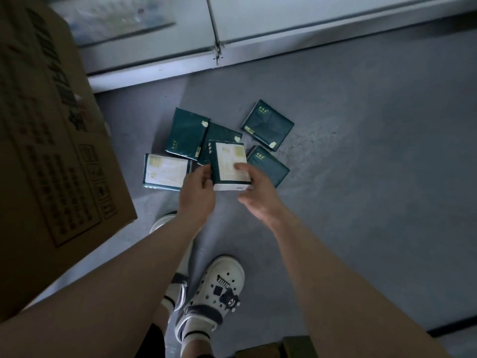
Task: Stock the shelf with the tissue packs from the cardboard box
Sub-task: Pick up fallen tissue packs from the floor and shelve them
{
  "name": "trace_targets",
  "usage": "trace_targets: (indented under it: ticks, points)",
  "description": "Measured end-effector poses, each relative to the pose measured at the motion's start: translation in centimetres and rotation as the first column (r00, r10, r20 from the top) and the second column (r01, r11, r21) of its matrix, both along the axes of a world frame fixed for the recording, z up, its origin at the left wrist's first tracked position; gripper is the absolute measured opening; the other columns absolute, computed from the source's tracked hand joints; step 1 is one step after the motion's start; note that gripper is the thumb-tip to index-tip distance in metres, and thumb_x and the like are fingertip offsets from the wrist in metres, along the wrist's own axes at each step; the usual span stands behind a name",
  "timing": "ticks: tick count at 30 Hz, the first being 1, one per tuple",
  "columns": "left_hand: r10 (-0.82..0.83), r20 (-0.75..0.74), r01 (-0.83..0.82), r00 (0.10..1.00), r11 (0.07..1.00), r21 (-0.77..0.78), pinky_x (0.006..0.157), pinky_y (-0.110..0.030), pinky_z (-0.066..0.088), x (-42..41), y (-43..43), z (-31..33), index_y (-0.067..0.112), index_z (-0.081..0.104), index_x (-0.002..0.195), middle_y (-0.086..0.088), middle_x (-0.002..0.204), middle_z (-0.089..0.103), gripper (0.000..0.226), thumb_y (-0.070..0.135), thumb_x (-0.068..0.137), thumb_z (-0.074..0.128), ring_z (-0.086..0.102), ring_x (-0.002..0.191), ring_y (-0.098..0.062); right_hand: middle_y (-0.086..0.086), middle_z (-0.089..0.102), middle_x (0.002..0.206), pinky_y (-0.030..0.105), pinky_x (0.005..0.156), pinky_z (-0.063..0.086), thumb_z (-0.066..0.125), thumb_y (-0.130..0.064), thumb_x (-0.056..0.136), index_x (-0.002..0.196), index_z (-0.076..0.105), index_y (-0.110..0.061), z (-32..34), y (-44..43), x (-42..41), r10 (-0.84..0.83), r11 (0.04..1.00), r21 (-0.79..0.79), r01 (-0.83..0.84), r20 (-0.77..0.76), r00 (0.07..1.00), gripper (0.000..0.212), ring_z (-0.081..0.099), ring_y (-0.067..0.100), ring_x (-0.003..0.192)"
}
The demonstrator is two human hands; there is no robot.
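Above the grey floor, both hands hold one tissue pack, with its pale label side turned up. The left hand grips the left edge of this pack with curled fingers. The right hand pinches the right edge: its thumb lies on the label and the other fingers go under the pack, where I cannot see them. More dark green packs lie on the floor around it. A label-up pack is just beside the left hand. Two overlapping packs lie behind, and the second of them is mostly hidden by the held one. A far pack lies a little apart to the right, and a near pack is partly covered by the right hand. The print on all of them is too small to read. The cardboard box fills the left side and is cut off by the frame edge; its inside is not visible. The white shelf runs along the top, with something blurred on it at the left. Near the bottom are two white clogs.
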State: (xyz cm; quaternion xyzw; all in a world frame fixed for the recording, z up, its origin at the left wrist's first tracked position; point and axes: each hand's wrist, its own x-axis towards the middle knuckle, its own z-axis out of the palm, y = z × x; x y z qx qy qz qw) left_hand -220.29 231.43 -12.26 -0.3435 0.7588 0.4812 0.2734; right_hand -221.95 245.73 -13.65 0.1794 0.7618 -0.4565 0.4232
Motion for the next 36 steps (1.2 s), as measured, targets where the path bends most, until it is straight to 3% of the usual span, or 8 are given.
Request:
trace_targets:
  ticks: [2,6,12,16,21,25,29,36]
  points:
    - [0.018,-0.007,-0.018,1.000,0.999,0.029,0.101,-0.043,0.047,-0.1,0.2,1.7,0.017,0.057,0.130,-0.007,0.125,0.061,0.034,0.010,0.101,0.042,0.058,0.113,-0.023,0.007,0.049,0.137,0.033,0.093,0.054,0.071,0.007,0.071,0.135,0.052,-0.032,2.0,0.8,0.3,0.065,0.998,0.004,-0.065,0.007,0.998,0.078,0.060,0.026,0.113]
    - [0.029,-0.051,-0.024,0.998,0.995,0.095,0.101,-0.046,0.047,-0.5,1.1,5.8,0.018,0.062,0.124,-0.007,0.123,0.063,0.030,0.013,0.101,0.045,0.061,0.110,-0.022,0.004,0.051,0.123,0.001,0.067,0.040,0.078,-0.002,0.073,0.128,0.056,-0.027,7.0,2.4,0.4,0.061,0.993,0.101,-0.054,-0.070,0.996,0.063,0.055,-0.001,0.088]
    - [-0.048,-0.131,0.065,0.990,0.989,0.132,0.098,-0.035,0.048,-1.7,1.7,12.8,0.025,0.061,0.120,-0.008,0.123,0.058,0.033,0.006,0.097,0.048,0.060,0.106,-0.021,0.011,0.057,0.109,0.026,0.077,0.046,0.073,-0.017,0.084,0.118,0.064,-0.018,13.4,3.0,-0.3,-0.011,0.984,0.173,0.049,-0.217,0.976,0.035,0.059,0.027,0.098]
    - [-0.077,-0.176,0.087,0.981,0.995,0.049,0.094,-0.023,0.038,-2.6,0.9,17.9,0.022,0.047,0.139,-0.003,0.137,0.050,0.044,0.009,0.097,0.052,0.052,0.116,-0.014,0.001,0.061,0.094,0.038,0.074,0.052,0.069,-0.017,0.089,0.105,0.058,-0.027,18.6,2.7,-1.2,-0.253,0.964,0.041,0.264,-0.179,0.951,0.022,0.059,0.020,0.083]
    - [-0.060,-0.199,0.065,0.978,0.998,0.017,0.107,-0.038,0.041,-3.3,-1.0,23.8,0.020,0.036,0.145,-0.002,0.141,0.049,0.052,0.014,0.097,0.054,0.049,0.127,-0.021,0.000,0.065,0.098,0.024,0.069,0.047,0.060,-0.016,0.097,0.115,0.057,-0.021,25.6,2.6,-2.4,-0.438,0.888,-0.174,0.426,-0.038,0.898,0.019,0.061,0.013,0.087]
    - [0.007,-0.198,0.016,0.980,0.993,0.116,0.098,-0.024,0.038,-3.1,-2.7,27.8,0.018,0.038,0.146,-0.002,0.134,0.056,0.049,0.014,0.099,0.051,0.053,0.122,-0.017,-0.007,0.066,0.092,0.021,0.068,0.047,0.058,-0.014,0.098,0.116,0.059,-0.022,30.2,1.7,-2.7,-0.413,0.887,-0.239,0.395,-0.030,0.910,0.019,0.063,0.009,0.086]
    - [0.049,-0.261,-0.010,0.964,0.989,0.148,0.107,-0.031,0.039,-2.5,-4.9,31.3,0.019,0.037,0.146,-0.003,0.135,0.054,0.051,0.014,0.098,0.053,0.053,0.124,-0.018,-0.008,0.066,0.090,0.028,0.075,0.051,0.057,-0.016,0.099,0.102,0.061,-0.030,33.6,-0.2,-3.1,-0.349,0.908,-0.252,0.334,-0.016,0.937,0.015,0.063,0.013,0.090]
    - [0.038,-0.302,0.012,0.953,0.987,0.162,0.101,-0.030,0.046,-2.3,-10.8,35.0,0.021,0.061,0.127,0.001,0.118,0.066,0.032,0.029,0.097,0.057,0.061,0.107,-0.013,-0.001,0.067,0.109,0.026,0.072,0.049,0.052,-0.016,0.101,0.120,0.059,-0.027,37.8,-6.1,-4.5,-0.139,0.935,-0.329,0.135,0.012,0.990,0.024,0.061,0.015,0.090]
